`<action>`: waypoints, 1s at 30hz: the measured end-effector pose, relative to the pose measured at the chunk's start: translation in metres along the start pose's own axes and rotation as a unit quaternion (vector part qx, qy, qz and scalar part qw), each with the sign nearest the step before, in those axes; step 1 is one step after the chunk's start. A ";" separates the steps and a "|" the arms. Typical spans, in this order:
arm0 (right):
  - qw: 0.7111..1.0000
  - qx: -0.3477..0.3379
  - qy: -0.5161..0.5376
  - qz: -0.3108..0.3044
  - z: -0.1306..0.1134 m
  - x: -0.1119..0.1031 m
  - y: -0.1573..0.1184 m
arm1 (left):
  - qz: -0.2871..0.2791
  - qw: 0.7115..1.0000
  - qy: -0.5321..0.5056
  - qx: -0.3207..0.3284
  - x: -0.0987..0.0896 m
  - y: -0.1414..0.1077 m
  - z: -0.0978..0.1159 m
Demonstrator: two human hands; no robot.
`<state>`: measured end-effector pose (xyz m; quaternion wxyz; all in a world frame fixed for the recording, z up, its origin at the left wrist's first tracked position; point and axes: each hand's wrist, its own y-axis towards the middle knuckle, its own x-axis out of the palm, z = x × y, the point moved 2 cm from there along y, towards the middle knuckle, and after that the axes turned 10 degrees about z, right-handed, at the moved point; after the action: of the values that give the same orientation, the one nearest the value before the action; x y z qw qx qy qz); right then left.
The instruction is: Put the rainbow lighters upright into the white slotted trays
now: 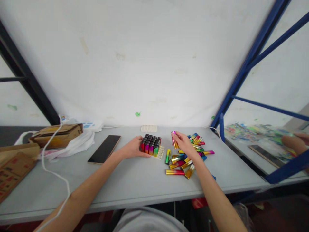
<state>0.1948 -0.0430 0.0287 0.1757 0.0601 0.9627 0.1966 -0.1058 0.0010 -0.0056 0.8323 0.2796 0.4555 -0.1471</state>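
Note:
A block of lighters point(150, 145) with black tops and shiny coloured bodies stands upright in a white tray point(159, 152); empty slots show at the tray's right side. My left hand point(132, 148) is wrapped round the block's left side, thumb at the near edge and fingers behind. To the right, my right hand point(183, 142) pinches one shiny purple, red and gold lighter point(175, 140) above the table. Below and beside that hand lies a loose heap of metallic lighters point(177, 164) in many colours, partly covered by my wrist.
A second white tray point(149, 128) lies by the wall. On the left are a dark phone point(105, 149), a cardboard box point(56, 133), plastic bags and a white cable point(54, 174). A blue metal frame point(238, 90) borders the table's right; beyond it is another person's hand point(295, 143).

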 end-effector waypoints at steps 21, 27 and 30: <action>0.986 -0.037 -0.117 0.114 -0.017 0.015 -0.009 | 0.018 0.998 -0.053 0.013 -0.001 -0.002 0.001; 0.983 -0.044 -0.134 0.120 -0.014 0.015 -0.008 | 0.015 0.999 -0.037 0.012 -0.004 -0.001 0.006; 0.981 -0.044 -0.127 0.136 -0.014 0.015 -0.007 | 0.016 0.999 -0.039 0.010 -0.004 -0.001 0.006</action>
<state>0.1757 -0.0520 0.0330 0.2711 0.2074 0.9056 0.2517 -0.1047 -0.0033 -0.0001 0.8486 0.2899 0.4168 -0.1490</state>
